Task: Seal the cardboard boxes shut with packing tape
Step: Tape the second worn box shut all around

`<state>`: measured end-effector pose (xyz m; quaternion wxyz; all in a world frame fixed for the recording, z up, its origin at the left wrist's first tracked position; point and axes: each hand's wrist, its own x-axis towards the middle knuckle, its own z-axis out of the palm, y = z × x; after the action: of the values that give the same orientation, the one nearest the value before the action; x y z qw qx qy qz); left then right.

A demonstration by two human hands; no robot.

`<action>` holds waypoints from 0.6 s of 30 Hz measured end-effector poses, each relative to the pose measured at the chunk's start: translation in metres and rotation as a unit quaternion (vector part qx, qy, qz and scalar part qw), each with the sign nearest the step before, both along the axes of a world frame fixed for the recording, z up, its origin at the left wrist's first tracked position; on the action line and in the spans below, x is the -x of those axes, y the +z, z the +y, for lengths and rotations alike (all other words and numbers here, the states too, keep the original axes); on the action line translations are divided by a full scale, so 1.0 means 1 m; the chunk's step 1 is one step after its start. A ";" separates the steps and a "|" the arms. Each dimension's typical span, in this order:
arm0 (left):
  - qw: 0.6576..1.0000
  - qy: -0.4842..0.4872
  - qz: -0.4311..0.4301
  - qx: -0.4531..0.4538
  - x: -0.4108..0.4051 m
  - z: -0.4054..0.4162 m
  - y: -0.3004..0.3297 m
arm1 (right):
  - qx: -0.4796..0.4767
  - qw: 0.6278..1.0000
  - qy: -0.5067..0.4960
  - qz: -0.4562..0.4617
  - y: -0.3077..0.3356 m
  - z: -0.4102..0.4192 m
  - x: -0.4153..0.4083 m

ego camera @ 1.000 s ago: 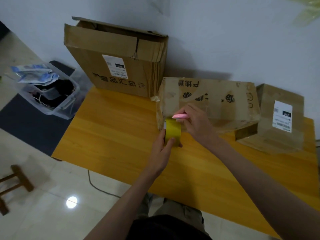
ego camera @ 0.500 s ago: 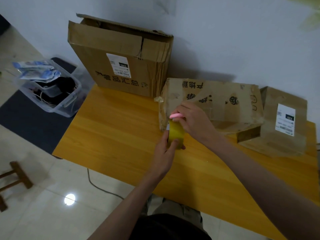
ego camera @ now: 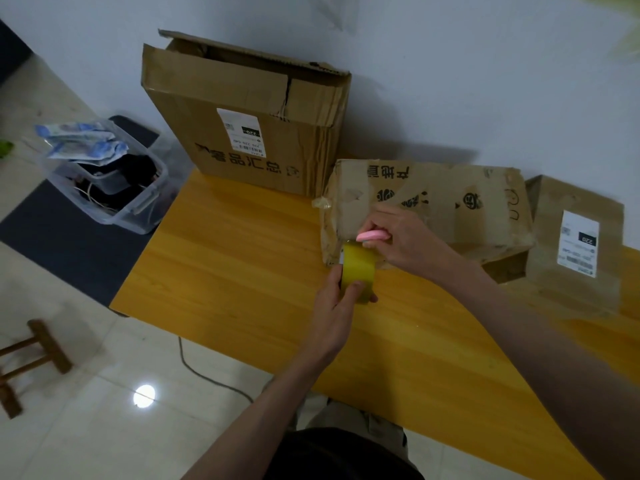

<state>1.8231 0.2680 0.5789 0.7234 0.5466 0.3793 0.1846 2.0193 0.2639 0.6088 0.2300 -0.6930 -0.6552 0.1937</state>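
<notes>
Head view. The left hand (ego camera: 337, 306) has its grip clamped on a roll of yellow packing tape (ego camera: 358, 270), thumb on the near face, roll held upright at the left end of the middle cardboard box (ego camera: 426, 209). The right hand (ego camera: 403, 239) has its grip closed round a pink cutter (ego camera: 372, 235), held just above the roll and against the box's front face. That box lies on its side on the wooden worktop (ego camera: 242, 271), creased and marked with old clear tape. A tall cardboard box (ego camera: 242, 116) stands behind it to the left, top flaps partly open, shipping label on its front. A flatter labelled box (ego camera: 578, 244) lies at the right, touching the middle one. On the floor at left: a clear plastic bin (ego camera: 104, 174) holding packets and cables, on a dark mat (ego camera: 62, 244).
</notes>
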 end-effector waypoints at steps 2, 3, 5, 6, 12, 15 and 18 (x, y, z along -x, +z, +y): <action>1.000 -0.002 -0.001 0.002 -0.001 0.000 0.000 | 0.008 1.000 0.000 -0.007 0.001 -0.004 -0.006; 1.000 -0.003 -0.001 0.001 -0.001 0.000 0.000 | 0.015 1.000 -0.005 -0.015 0.001 -0.007 -0.009; 1.000 -0.002 -0.003 0.002 0.000 0.002 -0.001 | 0.034 0.999 -0.020 -0.032 0.000 -0.016 -0.020; 1.000 -0.002 -0.001 0.004 0.000 0.002 -0.001 | 0.036 0.998 -0.027 -0.038 0.001 -0.021 -0.026; 0.999 -0.048 0.019 -0.011 0.008 -0.003 0.000 | -0.053 0.987 -0.150 -0.006 -0.013 -0.075 -0.003; 0.995 -0.094 0.036 -0.019 0.016 -0.011 -0.003 | -0.037 0.961 -0.253 0.103 -0.058 -0.116 0.032; 0.989 -0.131 0.057 -0.043 0.020 -0.014 -0.009 | 0.097 0.899 -0.387 0.182 -0.123 -0.145 0.043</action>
<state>1.8026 0.2542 0.5702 0.6943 0.6321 0.3362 0.0728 1.9767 0.1188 0.4859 0.3336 -0.8635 -0.2602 0.2745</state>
